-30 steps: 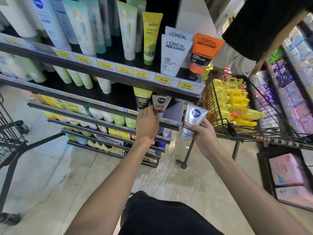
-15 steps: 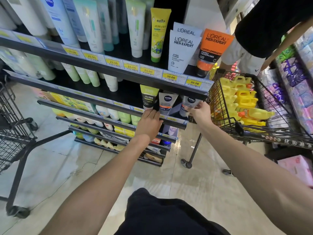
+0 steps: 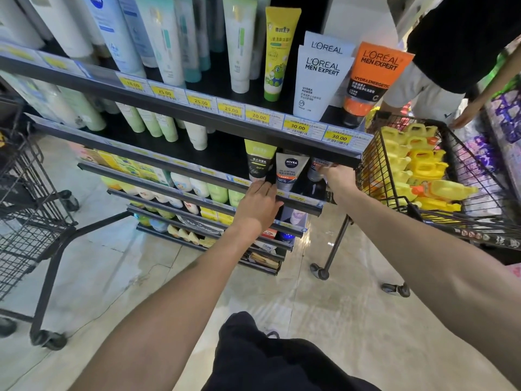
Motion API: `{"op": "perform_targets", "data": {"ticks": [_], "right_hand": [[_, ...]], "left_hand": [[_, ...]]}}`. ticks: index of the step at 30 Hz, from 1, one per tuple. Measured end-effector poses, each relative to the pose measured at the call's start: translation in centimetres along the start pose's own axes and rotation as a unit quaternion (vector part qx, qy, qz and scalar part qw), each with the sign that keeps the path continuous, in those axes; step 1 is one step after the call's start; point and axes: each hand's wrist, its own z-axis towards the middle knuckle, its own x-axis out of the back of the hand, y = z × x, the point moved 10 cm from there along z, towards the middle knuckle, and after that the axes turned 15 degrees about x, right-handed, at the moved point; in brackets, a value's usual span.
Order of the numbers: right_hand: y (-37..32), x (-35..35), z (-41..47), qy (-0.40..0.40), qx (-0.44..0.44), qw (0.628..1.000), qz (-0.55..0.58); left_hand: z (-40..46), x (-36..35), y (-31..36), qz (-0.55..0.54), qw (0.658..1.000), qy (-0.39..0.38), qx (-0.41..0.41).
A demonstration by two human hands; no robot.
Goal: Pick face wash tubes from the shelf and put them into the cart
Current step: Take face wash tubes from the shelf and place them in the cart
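Face wash tubes stand in rows on a black shelf rack. On the second shelf a grey Nivea tube stands beside a green-and-black tube. My left hand rests flat on the shelf's front rail just below these two, fingers straight. My right hand reaches under the upper shelf and holds a silver tube standing at the shelf's right end; its fingertips are partly hidden. The wire cart stands right of the rack, full of yellow bottles.
A second black wire cart stands at the left. White and orange L'Oréal tubes sit on the upper shelf. Another person stands behind the right cart, with packed shelves at the far right. Tiled floor lies below.
My right hand carried the silver tube from in front of the cart back to the shelf's right end. My left hand slid down off the grey Nivea tube onto the rail.
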Motion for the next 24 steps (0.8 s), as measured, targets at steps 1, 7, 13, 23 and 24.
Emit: {"op": "perform_targets", "data": {"ticks": [1, 7, 13, 23, 24], "right_hand": [[0.1, 0.0, 0.2, 0.002, -0.002, 1.000, -0.002], [-0.1, -0.3, 0.1, -0.011, 0.019, 1.000, 0.006], [-0.6, 1.1, -2.1, -0.032, 0.055, 0.998, -0.005], [-3.0, 2.0, -15.4, -0.109, 0.189, 0.951, -0.219], [-3.7, 1.3, -16.7, -0.118, 0.209, 0.942, -0.236]], "left_hand": [[0.0, 0.0, 0.0, 0.001, 1.000, -0.006, 0.002], [0.0, 0.2, 0.3, 0.014, 0.999, -0.031, 0.012], [-0.6, 0.6, 0.2, 0.003, 0.996, -0.083, 0.023], [-7.1, 4.4, -6.1, -0.058, 0.988, -0.090, 0.108], [-7.9, 4.8, -7.4, -0.056, 0.990, -0.078, 0.108]]}}
